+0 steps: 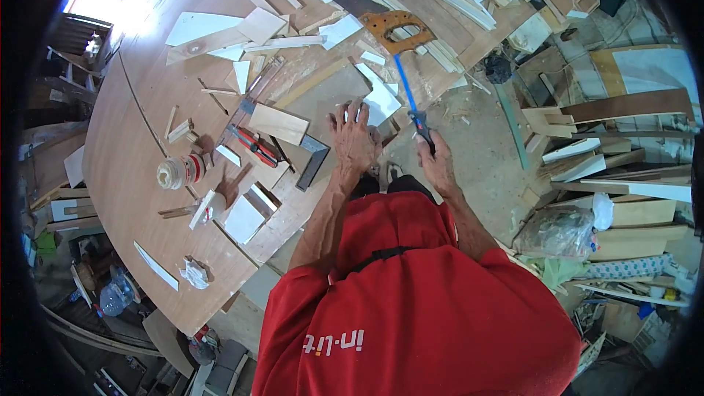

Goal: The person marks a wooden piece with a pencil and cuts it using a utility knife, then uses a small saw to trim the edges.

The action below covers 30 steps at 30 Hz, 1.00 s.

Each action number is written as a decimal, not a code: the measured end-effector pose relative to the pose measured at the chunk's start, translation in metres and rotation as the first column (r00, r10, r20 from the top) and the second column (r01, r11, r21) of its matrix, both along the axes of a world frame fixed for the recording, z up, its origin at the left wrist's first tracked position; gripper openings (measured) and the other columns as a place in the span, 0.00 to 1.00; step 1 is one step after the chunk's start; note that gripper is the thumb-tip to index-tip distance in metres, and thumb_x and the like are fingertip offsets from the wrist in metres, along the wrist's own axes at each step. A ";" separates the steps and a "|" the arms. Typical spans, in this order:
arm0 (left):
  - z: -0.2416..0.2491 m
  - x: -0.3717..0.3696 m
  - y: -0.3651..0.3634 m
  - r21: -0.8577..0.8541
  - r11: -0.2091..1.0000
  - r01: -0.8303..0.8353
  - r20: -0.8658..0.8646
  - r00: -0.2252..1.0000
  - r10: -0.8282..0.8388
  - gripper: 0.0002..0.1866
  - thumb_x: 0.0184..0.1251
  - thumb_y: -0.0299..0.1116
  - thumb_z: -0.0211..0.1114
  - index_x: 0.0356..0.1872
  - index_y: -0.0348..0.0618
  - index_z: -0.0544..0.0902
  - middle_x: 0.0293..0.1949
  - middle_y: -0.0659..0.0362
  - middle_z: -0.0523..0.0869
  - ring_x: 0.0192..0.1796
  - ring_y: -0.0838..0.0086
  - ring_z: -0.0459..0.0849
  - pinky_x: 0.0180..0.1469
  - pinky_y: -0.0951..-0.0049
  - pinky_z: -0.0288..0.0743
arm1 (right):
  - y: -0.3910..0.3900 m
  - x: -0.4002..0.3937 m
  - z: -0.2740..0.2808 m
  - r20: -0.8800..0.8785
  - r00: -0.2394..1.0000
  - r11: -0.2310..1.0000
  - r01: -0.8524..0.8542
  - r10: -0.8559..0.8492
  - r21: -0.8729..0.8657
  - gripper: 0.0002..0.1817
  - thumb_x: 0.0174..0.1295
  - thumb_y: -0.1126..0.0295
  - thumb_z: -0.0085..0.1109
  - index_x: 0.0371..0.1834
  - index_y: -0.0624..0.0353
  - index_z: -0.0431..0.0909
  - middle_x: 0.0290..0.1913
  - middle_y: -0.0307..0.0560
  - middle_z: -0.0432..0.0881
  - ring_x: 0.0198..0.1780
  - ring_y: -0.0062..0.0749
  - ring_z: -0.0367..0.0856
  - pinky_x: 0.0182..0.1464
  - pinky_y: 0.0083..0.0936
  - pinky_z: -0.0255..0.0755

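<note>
My right hand (438, 160) is closed around the dark handle of a small saw with a narrow blue blade (405, 77). The blade points away from me, past the table's edge, its tip near the wooden handle of a large handsaw (398, 31). My left hand (356, 139) lies with fingers stretched over a flat board (326, 100) at the near edge of the table. White offcuts (380, 100) sit just beyond its fingertips. Left of that hand are a wooden block (279, 124), a dark-bladed try square (313, 164) and red-handled pliers (254, 147).
On the wooden table (125, 205) stand an open jar (173, 173) and a white container (211, 207), near crumpled paper (194, 273). Wood strips and offcuts (209, 33) pile up toward the back. Stacked boards (631, 106) and a plastic bag (554, 233) lie on the right.
</note>
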<state>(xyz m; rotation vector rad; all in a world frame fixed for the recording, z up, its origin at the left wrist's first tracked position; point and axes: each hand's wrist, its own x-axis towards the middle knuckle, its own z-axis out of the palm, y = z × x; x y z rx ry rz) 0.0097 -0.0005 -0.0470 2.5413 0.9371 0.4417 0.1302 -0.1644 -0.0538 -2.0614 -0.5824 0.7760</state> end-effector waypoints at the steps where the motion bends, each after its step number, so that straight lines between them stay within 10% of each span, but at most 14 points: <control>1: -0.001 0.001 -0.001 -0.017 1.000 0.020 0.000 1.000 -0.020 0.30 0.45 0.33 0.64 0.56 0.38 0.75 0.62 0.50 0.71 0.66 0.52 0.64 0.65 0.41 0.57 | -0.003 -0.005 0.006 0.000 1.000 1.000 -0.002 0.002 0.006 0.10 0.68 0.70 0.51 0.47 0.64 0.70 0.31 0.50 0.81 0.31 0.38 0.80 0.39 0.36 0.74; 14: -0.008 0.008 -0.021 -0.024 0.995 0.096 0.187 0.978 -0.089 0.27 0.48 0.25 0.61 0.55 0.32 0.75 0.61 0.43 0.70 0.68 0.45 0.62 0.71 0.50 0.55 | -0.035 -0.022 -0.027 -0.114 0.993 0.999 0.025 -0.020 0.043 0.14 0.71 0.60 0.46 0.39 0.61 0.72 0.23 0.57 0.75 0.28 0.51 0.79 0.33 0.43 0.69; 16: -0.007 0.009 -0.022 -0.004 0.996 0.087 0.183 0.979 -0.084 0.27 0.47 0.25 0.61 0.55 0.33 0.75 0.61 0.43 0.70 0.68 0.45 0.62 0.71 0.50 0.55 | -0.035 -0.024 -0.038 -0.033 0.995 0.995 -0.099 0.099 0.004 0.15 0.73 0.63 0.44 0.41 0.64 0.75 0.22 0.40 0.73 0.22 0.25 0.71 0.27 0.27 0.69; 18: -0.008 0.011 -0.024 0.011 0.997 0.083 0.179 0.980 -0.083 0.27 0.47 0.24 0.61 0.55 0.33 0.75 0.61 0.43 0.70 0.68 0.45 0.62 0.71 0.50 0.55 | -0.033 -0.027 -0.046 -0.004 0.994 0.994 -0.110 0.110 0.001 0.14 0.73 0.64 0.44 0.41 0.65 0.75 0.21 0.40 0.73 0.22 0.25 0.72 0.27 0.28 0.69; 20: -0.008 0.013 -0.026 0.013 0.997 0.074 0.222 0.972 -0.075 0.27 0.47 0.24 0.60 0.55 0.34 0.75 0.59 0.44 0.71 0.67 0.45 0.63 0.70 0.50 0.55 | -0.031 -0.030 -0.050 -0.161 0.985 0.992 -0.042 0.061 0.116 0.14 0.71 0.63 0.45 0.35 0.64 0.71 0.25 0.62 0.77 0.31 0.59 0.79 0.36 0.46 0.69; 24: -0.008 0.016 -0.032 0.009 0.998 0.065 0.226 0.972 -0.065 0.27 0.46 0.24 0.60 0.54 0.35 0.75 0.58 0.45 0.72 0.67 0.46 0.63 0.70 0.50 0.55 | -0.030 -0.028 -0.035 -0.205 0.978 0.997 -0.006 0.022 0.081 0.16 0.71 0.62 0.43 0.36 0.65 0.72 0.27 0.63 0.78 0.34 0.60 0.79 0.38 0.46 0.70; 26: -0.008 0.017 -0.035 0.004 0.999 0.043 0.232 0.972 -0.043 0.27 0.46 0.25 0.61 0.55 0.36 0.75 0.58 0.45 0.72 0.66 0.47 0.64 0.70 0.50 0.55 | -0.032 -0.027 -0.021 0.061 0.992 0.994 -0.108 0.107 0.005 0.20 0.73 0.58 0.41 0.38 0.66 0.73 0.28 0.64 0.78 0.37 0.61 0.79 0.40 0.45 0.70; 30: -0.011 0.018 -0.035 0.013 0.999 0.034 0.257 0.966 -0.037 0.28 0.46 0.25 0.61 0.55 0.35 0.74 0.58 0.46 0.72 0.66 0.49 0.64 0.71 0.51 0.54 | -0.035 -0.023 -0.029 -0.125 0.987 0.995 -0.103 0.101 -0.006 0.21 0.73 0.56 0.41 0.40 0.66 0.73 0.30 0.66 0.78 0.40 0.62 0.79 0.42 0.46 0.70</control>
